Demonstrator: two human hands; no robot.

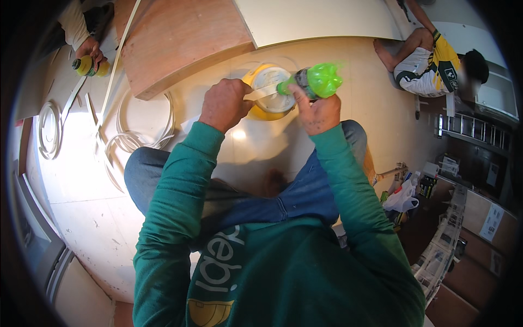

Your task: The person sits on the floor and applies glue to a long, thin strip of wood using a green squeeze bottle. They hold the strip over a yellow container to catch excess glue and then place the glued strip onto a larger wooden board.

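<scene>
My left hand [227,103] grips the end of a pale flat strip [260,92] between thumb and fingers. In my right hand [318,111] is a green plastic bottle [325,80] with a dark label, tilted with its neck towards the strip. The neck meets the strip's right end; whether anything flows out cannot be told. Beneath both hands stands a yellow tub [267,115] with a whitish round top [273,77]. It rests on the pale tiled floor between my bent knees and a wooden board.
A reddish wooden board [184,36] and a white panel [318,20] lie ahead. Coiled edging strips [169,118] are at left, near another person's hand [89,50] holding a yellow bottle [86,65]. A person [429,65] sits at upper right, above a ladder [474,127] and a plastic bag [402,197].
</scene>
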